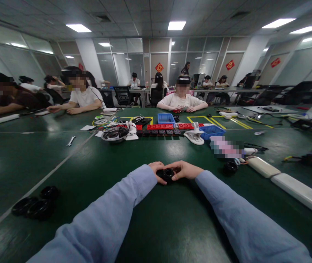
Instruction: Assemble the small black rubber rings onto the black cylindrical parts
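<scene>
Just beyond the middle of the green table, both my hands close on a small black ring-shaped part (168, 174) with a round hole facing up. My left hand (157, 171) grips its left side, the fingers wrapped round it and partly hiding it. From the right, my right hand (185, 170) holds the part between thumb and fingers. What exactly the part is I cannot make out. Several similar black rings (39, 209) lie together at the left, away from my hands. Another black ring (230, 167) rests to the right of my right hand.
Across the table (95, 164) stand red power strips (160, 126), blue bins (212, 132), a white clamp-like stand (194, 136) and a bowl of cables (114, 133). A wrench (70, 141) lies left. Long white bars (303, 193) extend along the right. A person (182, 100) sits opposite.
</scene>
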The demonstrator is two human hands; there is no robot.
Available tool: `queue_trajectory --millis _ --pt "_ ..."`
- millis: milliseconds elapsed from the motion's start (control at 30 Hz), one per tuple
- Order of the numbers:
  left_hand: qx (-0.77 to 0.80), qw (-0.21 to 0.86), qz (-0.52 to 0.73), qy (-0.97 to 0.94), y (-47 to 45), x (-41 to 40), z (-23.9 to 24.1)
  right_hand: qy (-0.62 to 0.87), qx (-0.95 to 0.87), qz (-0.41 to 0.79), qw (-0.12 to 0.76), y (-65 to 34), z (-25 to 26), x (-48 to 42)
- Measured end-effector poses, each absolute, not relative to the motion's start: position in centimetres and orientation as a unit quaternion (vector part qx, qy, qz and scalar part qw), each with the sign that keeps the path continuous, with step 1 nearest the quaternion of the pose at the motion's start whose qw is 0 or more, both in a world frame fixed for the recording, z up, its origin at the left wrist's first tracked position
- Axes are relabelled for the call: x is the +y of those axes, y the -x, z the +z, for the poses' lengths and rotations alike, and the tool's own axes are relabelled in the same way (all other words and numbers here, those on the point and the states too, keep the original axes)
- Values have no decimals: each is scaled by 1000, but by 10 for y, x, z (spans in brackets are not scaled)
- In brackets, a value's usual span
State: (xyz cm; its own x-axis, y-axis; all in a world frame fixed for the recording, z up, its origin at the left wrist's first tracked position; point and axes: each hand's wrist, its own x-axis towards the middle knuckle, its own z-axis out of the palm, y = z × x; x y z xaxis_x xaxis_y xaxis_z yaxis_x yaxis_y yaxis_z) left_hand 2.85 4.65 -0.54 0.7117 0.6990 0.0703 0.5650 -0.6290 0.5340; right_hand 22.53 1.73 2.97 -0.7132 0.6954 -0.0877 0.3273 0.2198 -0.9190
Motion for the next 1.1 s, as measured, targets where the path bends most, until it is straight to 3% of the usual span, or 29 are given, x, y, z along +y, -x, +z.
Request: queue_trajectory --millis 100,200,400,900,1100 --pt "341 260 150 -891 -28 46 -7 333 -751 542 175 -227 25 18" --pt "363 251 184 -878 -26 48 -8 376 -731 514 245 -225 17 20" --pt "396 210 245 -860 -29 43 -6 491 -720 306 382 -213 9 18" --pt "573 91 214 -786 -55 26 2 561 -697 162 417 -191 2 16" --pt "570 87 208 -790 -57 31 3 537 -710 200 409 -197 11 16"
